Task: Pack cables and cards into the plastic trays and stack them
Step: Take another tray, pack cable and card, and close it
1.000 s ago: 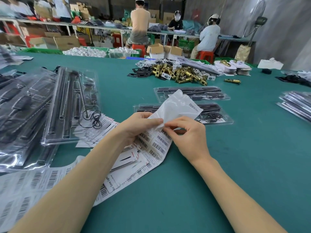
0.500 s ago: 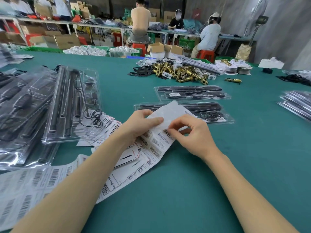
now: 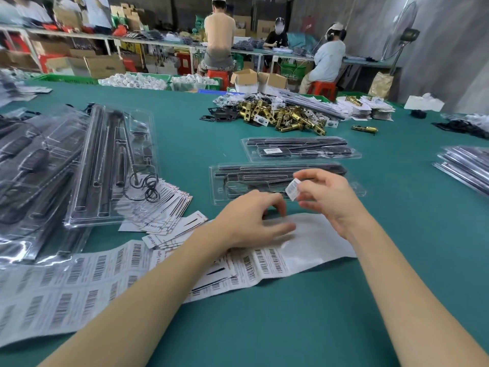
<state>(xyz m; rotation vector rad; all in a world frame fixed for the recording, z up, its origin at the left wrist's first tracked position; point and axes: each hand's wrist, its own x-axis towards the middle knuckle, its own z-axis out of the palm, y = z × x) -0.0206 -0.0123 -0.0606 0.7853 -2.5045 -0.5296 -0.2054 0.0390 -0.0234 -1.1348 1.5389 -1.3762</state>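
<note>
The right hand (image 3: 326, 197) now pinches a small white barcode label (image 3: 293, 189) between thumb and fingertips, lifted clear of the sheet and held just above the near clear plastic tray (image 3: 219, 181). Half a second ago both hands were still working at the raised corner of the label sheet (image 3: 312, 242); that sheet has since dropped flat onto the counter (image 3: 291, 327), with a bare blank patch at its right end, so the label looks freshly peeled. The left hand (image 3: 254, 221) rests on the sheet with fingers loosely bent, pressing it down and gripping nothing. In my judgement the sticker is meant for the tray right under it, which shows no label as far as I can tell

That near tray holds long black bars and what may be a coiled cable, partly hidden by the right hand. The far tray (image 3: 300, 149) just behind it holds similar black parts and already carries a barcode label. To the left, a large tray (image 3: 113, 165) lies on a heap of filled trays, with black rods and a looped black cable inside. Printed cards (image 3: 169, 207) fan out beside its near right corner. At the far right edge another stack of trays (image 3: 465, 165) sits well apart
</note>
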